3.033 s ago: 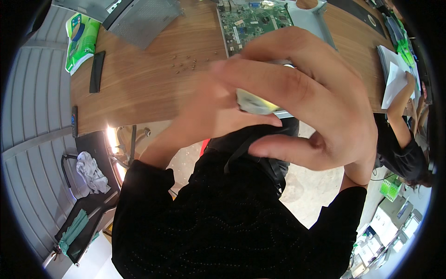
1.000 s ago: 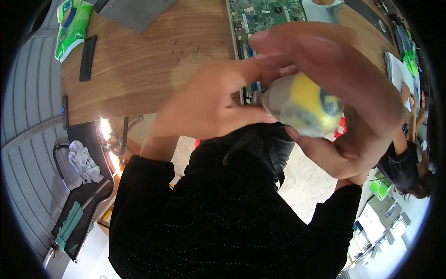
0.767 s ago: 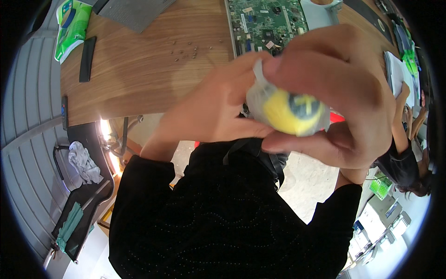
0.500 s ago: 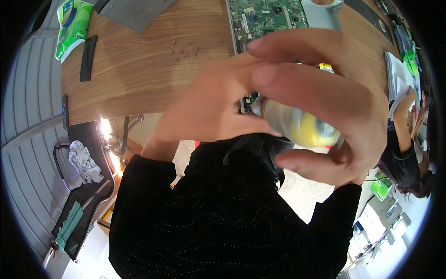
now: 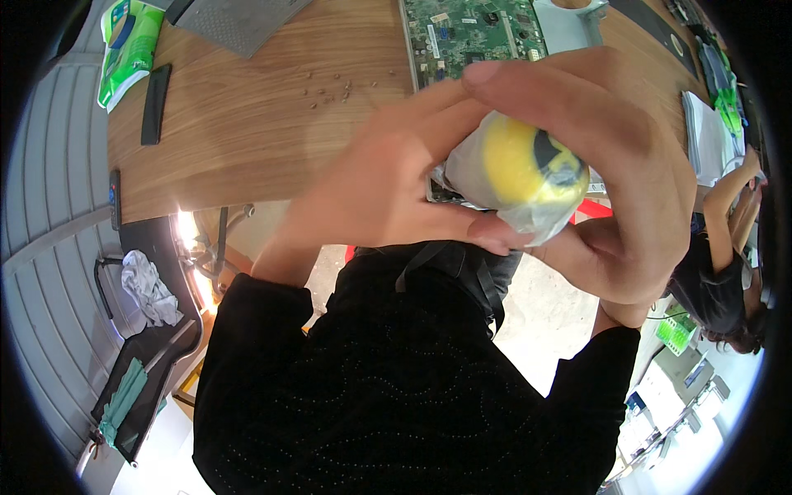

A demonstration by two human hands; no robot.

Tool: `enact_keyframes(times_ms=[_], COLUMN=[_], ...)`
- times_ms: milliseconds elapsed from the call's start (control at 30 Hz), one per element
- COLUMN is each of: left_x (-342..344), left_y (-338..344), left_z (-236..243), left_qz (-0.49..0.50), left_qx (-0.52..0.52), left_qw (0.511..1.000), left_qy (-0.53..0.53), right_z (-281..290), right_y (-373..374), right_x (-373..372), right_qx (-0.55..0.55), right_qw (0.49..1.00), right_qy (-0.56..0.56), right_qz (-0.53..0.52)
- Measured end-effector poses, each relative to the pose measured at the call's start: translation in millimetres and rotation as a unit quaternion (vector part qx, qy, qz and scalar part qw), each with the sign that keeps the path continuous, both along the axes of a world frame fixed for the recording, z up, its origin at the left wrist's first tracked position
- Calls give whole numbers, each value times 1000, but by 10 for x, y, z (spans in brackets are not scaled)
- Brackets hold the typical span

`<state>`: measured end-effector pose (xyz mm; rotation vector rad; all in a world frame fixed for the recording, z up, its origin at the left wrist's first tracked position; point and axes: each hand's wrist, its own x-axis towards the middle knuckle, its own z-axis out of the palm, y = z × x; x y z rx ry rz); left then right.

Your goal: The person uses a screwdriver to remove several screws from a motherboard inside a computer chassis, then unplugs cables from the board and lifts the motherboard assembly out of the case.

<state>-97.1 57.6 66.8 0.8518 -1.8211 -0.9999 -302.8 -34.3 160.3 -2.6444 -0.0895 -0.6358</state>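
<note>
Between my two hands is a round-ended yellow object with a dark patch [image 5: 516, 165], wrapped in clear, crinkled plastic; its exact kind does not show. My left hand [image 5: 388, 177], blurred, is closed on its left end, thumb below it. Curled around the right side is my right hand [image 5: 639, 177], fingers arching over the top and thumb at the plastic's lower edge. Behind the hands lies a green circuit board [image 5: 466, 41] in a metal tray, its near part mostly hidden.
Several small screws [image 5: 345, 89] lie loose on the wooden table [image 5: 247, 140]. A black bar [image 5: 155, 105], a green packet [image 5: 132, 49] and a grey perforated metal panel [image 5: 239, 21] are at the left. Papers [image 5: 705, 136] and another person's arm [image 5: 726, 206] are at the right.
The wrapped object has turned, its yellow end moving up and facing me more. My right hand's thumb has moved up and in toward the plastic; the left has stayed nearly in place.
</note>
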Motion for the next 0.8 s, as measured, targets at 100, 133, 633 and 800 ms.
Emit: enact_keyframes(times_ms=[100,133,633,800], left_x=[34,32,-89,-58], left_y=[-1,12,65,-8], left_z=[-6,-9,40,45], left_qz=[-9,0,121,80], left_qx=[5,3,-62,-29], left_qw=[1000,1000,991,996], left_qy=[-11,-12,-13,34], right_z=[-15,-55,-196,-173], right_y=[76,76,32,128], right_x=[4,20,-96,-137], right_qx=[67,97,31,69], right_qw=[997,995,996,985], right_qy=[12,-23,-57,-60], right_qz=[-43,-26,-61,-149])
